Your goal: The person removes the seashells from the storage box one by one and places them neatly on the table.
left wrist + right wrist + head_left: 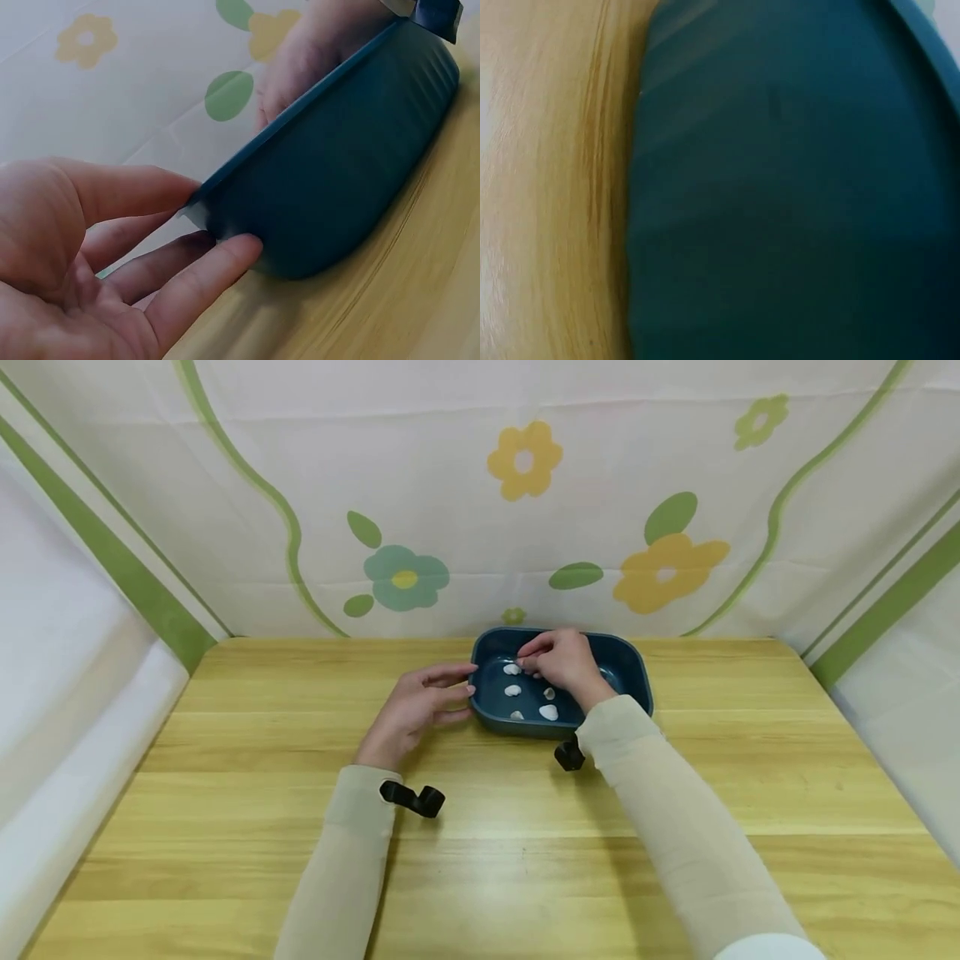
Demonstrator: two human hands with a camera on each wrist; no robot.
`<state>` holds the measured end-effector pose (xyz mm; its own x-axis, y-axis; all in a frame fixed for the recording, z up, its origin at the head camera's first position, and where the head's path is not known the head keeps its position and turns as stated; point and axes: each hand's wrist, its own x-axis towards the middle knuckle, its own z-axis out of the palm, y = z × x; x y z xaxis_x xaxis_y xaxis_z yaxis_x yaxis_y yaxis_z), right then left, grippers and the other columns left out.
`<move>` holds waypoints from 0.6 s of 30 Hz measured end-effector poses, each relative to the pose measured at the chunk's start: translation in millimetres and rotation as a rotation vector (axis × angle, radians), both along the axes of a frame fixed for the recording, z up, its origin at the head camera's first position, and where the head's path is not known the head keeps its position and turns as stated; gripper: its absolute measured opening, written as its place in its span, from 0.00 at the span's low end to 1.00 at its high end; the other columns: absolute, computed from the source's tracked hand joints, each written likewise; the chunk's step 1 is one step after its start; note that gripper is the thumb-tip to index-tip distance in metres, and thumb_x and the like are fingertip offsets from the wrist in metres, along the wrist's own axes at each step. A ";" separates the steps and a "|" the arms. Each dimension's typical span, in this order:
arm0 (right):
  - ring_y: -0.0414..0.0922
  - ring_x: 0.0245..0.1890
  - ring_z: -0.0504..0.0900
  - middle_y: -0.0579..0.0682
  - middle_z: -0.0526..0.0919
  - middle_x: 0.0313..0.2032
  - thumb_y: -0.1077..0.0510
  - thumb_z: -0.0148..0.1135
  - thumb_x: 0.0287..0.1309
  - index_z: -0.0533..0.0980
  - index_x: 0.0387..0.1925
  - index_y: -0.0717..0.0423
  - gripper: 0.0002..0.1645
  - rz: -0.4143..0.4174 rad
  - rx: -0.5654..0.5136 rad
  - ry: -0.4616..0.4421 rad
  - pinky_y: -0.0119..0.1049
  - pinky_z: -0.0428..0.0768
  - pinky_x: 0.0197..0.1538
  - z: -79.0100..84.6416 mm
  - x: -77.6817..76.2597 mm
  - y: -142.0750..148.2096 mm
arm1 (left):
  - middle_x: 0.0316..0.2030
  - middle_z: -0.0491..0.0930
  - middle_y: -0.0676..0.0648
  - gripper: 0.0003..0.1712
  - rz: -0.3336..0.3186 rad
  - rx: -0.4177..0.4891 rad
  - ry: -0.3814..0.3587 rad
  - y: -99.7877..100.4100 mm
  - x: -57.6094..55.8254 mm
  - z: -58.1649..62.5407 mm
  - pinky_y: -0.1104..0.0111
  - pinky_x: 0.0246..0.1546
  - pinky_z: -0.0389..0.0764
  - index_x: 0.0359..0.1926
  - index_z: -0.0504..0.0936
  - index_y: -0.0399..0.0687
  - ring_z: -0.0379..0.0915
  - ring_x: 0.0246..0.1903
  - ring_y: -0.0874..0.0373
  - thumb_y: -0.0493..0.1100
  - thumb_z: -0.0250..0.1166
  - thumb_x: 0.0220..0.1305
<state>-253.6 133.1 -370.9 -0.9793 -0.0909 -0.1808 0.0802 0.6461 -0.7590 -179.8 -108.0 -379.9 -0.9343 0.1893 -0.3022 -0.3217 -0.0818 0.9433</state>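
Note:
A dark blue rectangular dish (487, 714) with rounded corners stands on the wooden table. Small white shells, among them one at the front (549, 712) and one in the middle (513, 691), lie spread over its bottom, along with a small brownish shell (549, 694). My left hand (412, 706) touches the dish's left end, its extended fingers against the rim and outer wall. Reaching in over the front rim, my right hand (566, 662) has thumb and fingertips pinched together at a white shell (512, 669). The right wrist view shows only the dish's outer wall (780, 187) and the table.
Behind the dish hangs a white cloth (465, 510) with printed flowers, close to the table's back edge. More cloth closes off both sides. Black camera mounts (427, 802) stick out from both sleeves, the right one near the dish's front wall.

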 end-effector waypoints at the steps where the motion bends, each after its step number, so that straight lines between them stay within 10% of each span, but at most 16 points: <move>1: 0.47 0.41 0.90 0.53 0.93 0.44 0.53 0.74 0.70 0.91 0.48 0.51 0.10 -0.008 -0.003 -0.007 0.40 0.89 0.48 0.0 -0.5 0.6 | 0.73 0.77 0.43 0.25 0.005 0.013 -0.008 0.5 -0.6 0.3 0.56 0.57 0.89 0.69 0.83 0.46 0.81 0.66 0.45 0.33 0.69 0.73; 18: 0.40 0.32 0.90 0.55 0.93 0.47 0.55 0.77 0.66 0.91 0.48 0.53 0.11 -0.023 -0.050 -0.048 0.32 0.89 0.41 -5.3 -4.4 1.9 | 0.76 0.74 0.41 0.27 -0.009 0.100 -0.038 0.7 -3.8 -5.5 0.66 0.46 0.92 0.72 0.79 0.42 0.74 0.73 0.42 0.32 0.66 0.74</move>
<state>-258.1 135.1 -376.2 -0.9715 -0.0781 -0.2237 0.1321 0.6051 -0.7851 -183.6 -107.3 -385.4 -0.9206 0.2282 -0.3170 -0.3585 -0.1719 0.9176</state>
